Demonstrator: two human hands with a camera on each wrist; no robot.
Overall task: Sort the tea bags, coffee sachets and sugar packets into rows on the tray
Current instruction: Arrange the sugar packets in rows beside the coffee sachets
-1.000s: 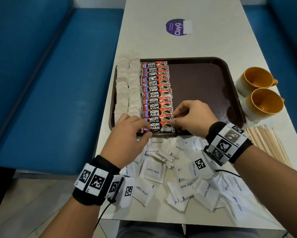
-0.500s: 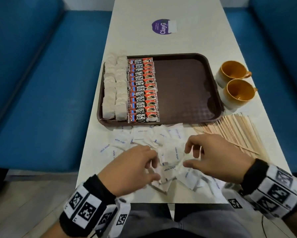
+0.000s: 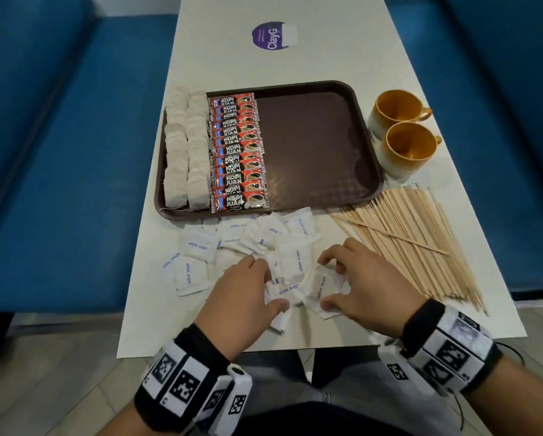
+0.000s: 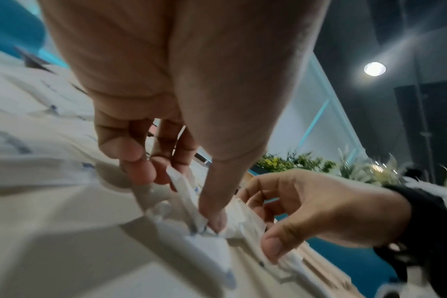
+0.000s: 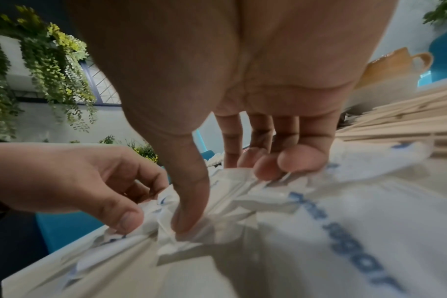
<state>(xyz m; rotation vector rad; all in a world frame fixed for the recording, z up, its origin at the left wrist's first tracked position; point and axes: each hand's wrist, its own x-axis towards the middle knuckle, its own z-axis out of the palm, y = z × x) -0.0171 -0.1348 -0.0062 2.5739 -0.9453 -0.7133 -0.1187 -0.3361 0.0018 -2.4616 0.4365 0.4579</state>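
The brown tray (image 3: 314, 146) holds two columns of pale tea bags (image 3: 186, 152) on its left and a column of red coffee sachets (image 3: 237, 152) beside them. White sugar packets (image 3: 197, 247) lie scattered on the table in front of the tray. Both hands work the near part of that pile. My left hand (image 3: 248, 294) pinches sugar packets (image 4: 191, 211) between thumb and curled fingers. My right hand (image 3: 355, 284) curls over a crumpled bunch of packets (image 3: 318, 287) and pinches them (image 5: 232, 193) between thumb and fingertips.
Two yellow cups (image 3: 402, 133) stand right of the tray. A spread of wooden stir sticks (image 3: 421, 234) lies right of my right hand. A purple sticker (image 3: 273, 36) marks the far table. Blue benches (image 3: 59, 152) flank the table.
Both hands left the lowest coffee sachet on the tray, drew back to the sugar pile, and have closed on packets there. The head view has pulled back and shifted.
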